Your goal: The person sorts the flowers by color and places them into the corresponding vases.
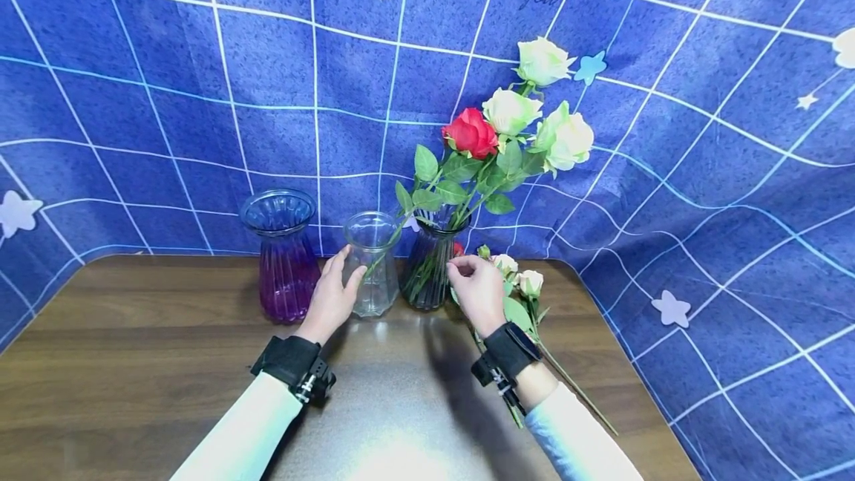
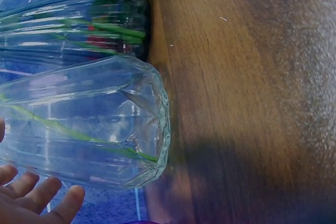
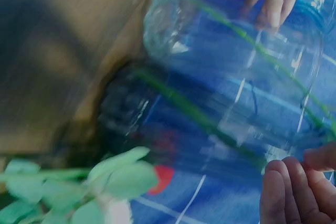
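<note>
Fingers point(image 2: 71, 203) of the left hand point(image 1: 330, 299) are extended and slightly spread against the near left side of a clear glass vase point(image 1: 375, 295), with the thumb well apart from the forefinger; they lie along the glass without closing round it. That vase stands upright just right of them, and a green stem point(image 2: 79, 136) slants inside it down to the base. Just left of the same fingers is a tall vase point(image 1: 286, 266), blue at the rim and purple below. On the right hand point(image 1: 479, 289) the fingers are bent, thumb and forefinger drawn together in a ring; whether anything thin is pinched between them I cannot tell. Their tips are close beside the right side of a dark glass vase point(image 1: 414, 284), upright with several stems in it; contact with the glass is unclear. Above those fingertips rise a red rose point(image 1: 473, 133) and, up and to the right of it, three white roses point(image 1: 568, 138), with green leaves point(image 1: 461, 168) below the blooms. To the right of the right fingers, pale roses point(image 1: 531, 283) lie on the wooden table point(image 1: 167, 332), their stems running toward the person beneath and beside the forearm. Beyond both sets of fingers hangs a blue cloth point(image 1: 200, 132) with white lines and stars.
</note>
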`<state>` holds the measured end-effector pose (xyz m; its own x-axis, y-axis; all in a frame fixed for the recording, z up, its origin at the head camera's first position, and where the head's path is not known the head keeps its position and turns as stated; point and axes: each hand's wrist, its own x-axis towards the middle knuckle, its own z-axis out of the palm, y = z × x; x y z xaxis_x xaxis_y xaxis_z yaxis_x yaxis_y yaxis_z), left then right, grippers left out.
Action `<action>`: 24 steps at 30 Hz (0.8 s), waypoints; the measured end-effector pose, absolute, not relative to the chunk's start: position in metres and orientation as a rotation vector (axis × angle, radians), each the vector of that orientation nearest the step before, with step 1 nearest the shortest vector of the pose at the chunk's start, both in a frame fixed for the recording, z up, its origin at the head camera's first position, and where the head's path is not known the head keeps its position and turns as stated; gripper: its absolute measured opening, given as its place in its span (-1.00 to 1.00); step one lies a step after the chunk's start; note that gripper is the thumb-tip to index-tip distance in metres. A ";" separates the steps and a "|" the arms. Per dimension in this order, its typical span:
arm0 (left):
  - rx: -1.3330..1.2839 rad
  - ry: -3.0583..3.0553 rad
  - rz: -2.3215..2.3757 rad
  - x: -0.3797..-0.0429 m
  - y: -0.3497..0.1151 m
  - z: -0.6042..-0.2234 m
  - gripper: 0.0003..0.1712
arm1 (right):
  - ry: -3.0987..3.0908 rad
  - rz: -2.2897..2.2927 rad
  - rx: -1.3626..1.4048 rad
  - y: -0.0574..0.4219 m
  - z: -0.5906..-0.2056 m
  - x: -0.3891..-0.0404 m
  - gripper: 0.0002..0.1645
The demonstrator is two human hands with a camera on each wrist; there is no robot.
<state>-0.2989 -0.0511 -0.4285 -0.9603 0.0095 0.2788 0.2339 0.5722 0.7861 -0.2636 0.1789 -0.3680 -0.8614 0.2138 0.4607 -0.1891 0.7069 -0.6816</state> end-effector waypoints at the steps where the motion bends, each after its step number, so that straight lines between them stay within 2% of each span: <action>1: -0.204 -2.559 -1.335 -0.299 -0.051 -0.428 -0.32 | -2.399 1.028 -0.032 0.185 -0.369 -0.262 -0.87; 12: -0.204 -2.559 -1.338 -0.298 -0.051 -0.427 -0.31 | -2.475 0.971 -0.145 0.238 -0.386 -0.237 -0.87; 24: -0.202 -2.549 -1.328 -0.298 -0.050 -0.429 -0.31 | -2.624 0.982 -0.193 0.252 -0.439 -0.223 -0.90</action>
<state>-0.2984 -0.0505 -0.4292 -0.9565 0.0031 0.2916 0.2408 0.5726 0.7837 -0.2233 0.2519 -0.4387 -0.9358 0.2395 0.2586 0.0108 0.7529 -0.6580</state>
